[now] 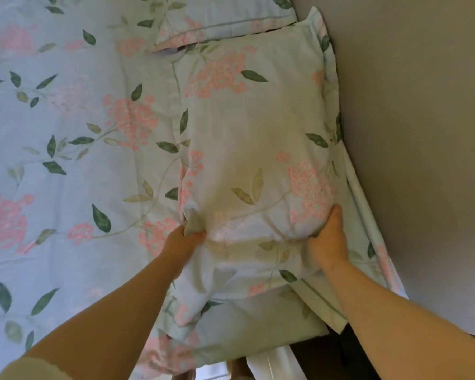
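Note:
A pillow [255, 138] in a pale blue case with pink flowers and green leaves lies on the bed against the wall. My left hand [183, 244] grips the near left corner of the pillow, with fabric bunched in its fingers. On the near right part of the pillow, my right hand [328, 242] curls its fingers into the fabric and grips it. The pillow's near end is lifted and creased between both hands.
The bed cover [52, 146] in the same floral print spreads to the left. A second pillow [222, 20] lies at the top. A plain grey wall [412, 119] runs along the right. The bed's near edge drops off at the bottom.

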A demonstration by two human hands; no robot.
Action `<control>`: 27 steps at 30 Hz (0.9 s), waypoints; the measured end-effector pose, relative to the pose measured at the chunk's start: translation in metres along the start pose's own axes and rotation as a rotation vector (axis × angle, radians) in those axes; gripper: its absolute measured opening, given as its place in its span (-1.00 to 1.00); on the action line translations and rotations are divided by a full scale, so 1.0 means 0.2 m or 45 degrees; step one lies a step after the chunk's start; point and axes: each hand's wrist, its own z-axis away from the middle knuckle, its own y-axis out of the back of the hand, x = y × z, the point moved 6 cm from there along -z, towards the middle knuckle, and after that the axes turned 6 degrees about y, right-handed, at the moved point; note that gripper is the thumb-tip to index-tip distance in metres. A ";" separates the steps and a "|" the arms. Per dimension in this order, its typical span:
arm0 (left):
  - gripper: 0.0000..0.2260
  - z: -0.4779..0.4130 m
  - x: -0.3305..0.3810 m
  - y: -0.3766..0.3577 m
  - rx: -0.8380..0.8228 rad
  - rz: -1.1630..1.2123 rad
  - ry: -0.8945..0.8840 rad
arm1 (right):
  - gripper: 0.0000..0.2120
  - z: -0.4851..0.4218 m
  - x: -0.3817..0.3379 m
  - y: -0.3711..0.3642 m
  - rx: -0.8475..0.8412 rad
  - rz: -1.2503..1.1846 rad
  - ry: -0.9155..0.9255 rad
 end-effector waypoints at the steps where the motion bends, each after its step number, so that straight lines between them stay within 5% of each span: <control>1: -0.54 0.01 0.01 -0.01 -0.014 0.024 -0.018 | -0.26 -0.01 -0.01 0.04 0.028 -0.046 0.015; 5: -0.49 0.06 0.04 -0.03 0.030 0.037 -0.081 | -0.55 0.02 -0.08 0.19 0.208 0.008 0.208; 11: -0.36 0.17 0.07 -0.09 -0.022 -0.012 -0.066 | -0.66 0.10 -0.15 0.43 0.428 0.222 0.312; 17: -0.28 0.22 0.04 -0.07 0.337 -0.797 -0.028 | -0.41 0.16 0.00 0.25 0.046 0.585 0.017; 23: -0.38 0.33 0.09 -0.12 0.463 -0.847 -0.336 | -0.35 0.30 0.01 0.17 0.109 0.482 0.012; 27: -0.26 0.33 -0.03 -0.11 0.473 -0.563 -0.201 | -0.39 0.37 0.14 0.12 0.134 0.321 -0.136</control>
